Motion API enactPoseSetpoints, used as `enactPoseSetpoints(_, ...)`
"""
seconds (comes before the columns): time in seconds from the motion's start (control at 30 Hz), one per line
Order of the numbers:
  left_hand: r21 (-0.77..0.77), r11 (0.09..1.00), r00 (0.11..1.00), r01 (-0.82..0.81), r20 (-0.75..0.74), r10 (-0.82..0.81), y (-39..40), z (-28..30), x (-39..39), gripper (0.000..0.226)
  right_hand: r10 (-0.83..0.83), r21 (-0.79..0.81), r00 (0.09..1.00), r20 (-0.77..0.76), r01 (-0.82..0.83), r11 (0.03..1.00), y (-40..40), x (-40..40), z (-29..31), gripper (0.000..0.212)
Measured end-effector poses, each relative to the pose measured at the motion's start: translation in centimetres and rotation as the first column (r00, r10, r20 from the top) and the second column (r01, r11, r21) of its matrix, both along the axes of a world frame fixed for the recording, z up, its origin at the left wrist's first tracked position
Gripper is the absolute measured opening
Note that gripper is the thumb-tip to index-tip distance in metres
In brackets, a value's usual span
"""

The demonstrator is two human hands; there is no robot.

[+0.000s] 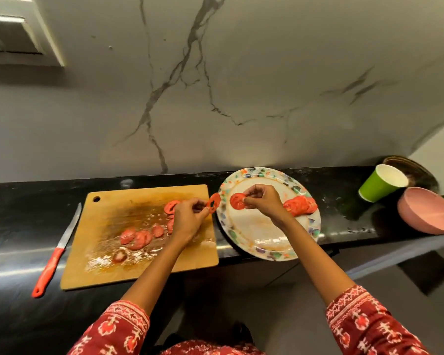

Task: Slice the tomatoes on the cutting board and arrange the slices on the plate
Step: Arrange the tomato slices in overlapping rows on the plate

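A wet wooden cutting board lies on the black counter with several tomato slices on it. To its right is a patterned plate holding a row of overlapping tomato slices at its right side. My left hand pinches a ring-shaped tomato slice at the board's right edge. My right hand holds a round tomato slice above the plate's left part.
A red-handled knife lies on the counter left of the board. A green paper cup and a pink bowl stand at the far right, a dark dish behind them. A marbled wall rises behind the counter.
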State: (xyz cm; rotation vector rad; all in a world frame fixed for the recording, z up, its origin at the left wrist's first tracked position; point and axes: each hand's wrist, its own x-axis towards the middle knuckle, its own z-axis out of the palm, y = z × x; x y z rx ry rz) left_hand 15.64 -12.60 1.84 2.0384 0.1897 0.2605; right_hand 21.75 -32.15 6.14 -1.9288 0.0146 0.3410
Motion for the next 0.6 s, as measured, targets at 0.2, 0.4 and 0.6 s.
enactPoseSetpoints(0.2, -0.036, 0.997, 0.997, 0.061, -0.034, -0.062, -6.1, -1.2, 2.2, 0.017, -0.171, -0.176, 0.984, 0.05, 0.177, 0.968, -9.4, 1.9, 0.0, 0.014)
enactPoseSetpoints(0.4, -0.028, 0.988, 0.989, 0.149, 0.016, -0.149, -11.8, -2.3, 3.8, 0.013, -0.267, -0.144, 0.962, 0.057, 0.273, 0.951, -13.6, 4.1, -1.0, 0.013)
enactPoseSetpoints(0.6, 0.012, 0.997, 0.993, 0.075, 0.094, -0.076, -16.2, -3.3, 5.1, 0.011, -0.248, -0.081, 0.966, 0.07, 0.254, 0.964, -15.1, 5.1, -1.2, 0.013)
